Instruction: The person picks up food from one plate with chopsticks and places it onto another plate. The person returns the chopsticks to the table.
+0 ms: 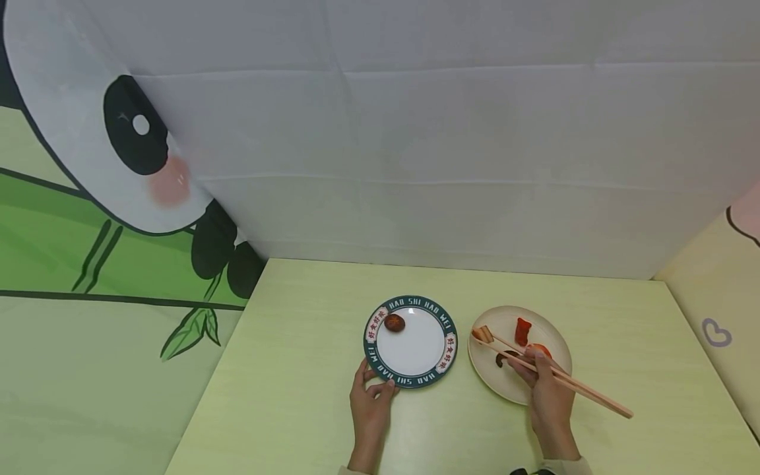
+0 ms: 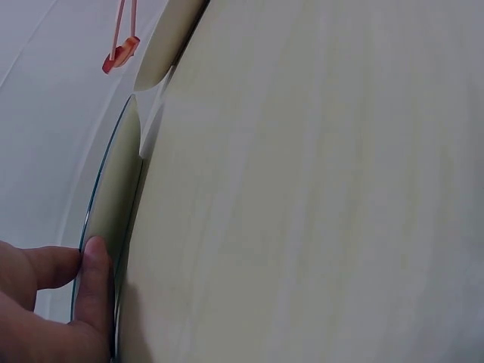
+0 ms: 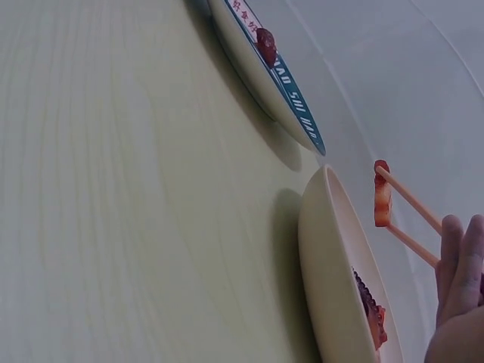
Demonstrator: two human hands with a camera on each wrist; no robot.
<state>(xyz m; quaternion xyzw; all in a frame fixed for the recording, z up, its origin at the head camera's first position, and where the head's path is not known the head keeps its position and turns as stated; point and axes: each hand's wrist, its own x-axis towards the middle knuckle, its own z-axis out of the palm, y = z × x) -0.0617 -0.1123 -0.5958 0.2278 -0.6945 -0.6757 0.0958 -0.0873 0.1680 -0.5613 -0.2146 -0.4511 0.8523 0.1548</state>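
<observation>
- Yellow-green tabletop (image 1: 285, 396): my left hand (image 1: 372, 401) is pinching a round, green-rimmed white plate (image 1: 418, 343).
- My right hand (image 1: 551, 399) is gripping wooden chopsticks (image 1: 594, 394) pinching orange-brown food (image 1: 484, 334) over a cream plate (image 1: 555, 333).
- Even pressure should be helping.

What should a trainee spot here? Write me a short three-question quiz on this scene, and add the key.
1. Multiple choice: what does the right hand hold?
A) a spoon
B) chopsticks
C) a cup
2. True or false: the left hand touches the rim of the green-rimmed plate.
3. Count: how many pieces of food lie on that plate?

Key:
1. B
2. True
3. One, a round brown piece
</observation>
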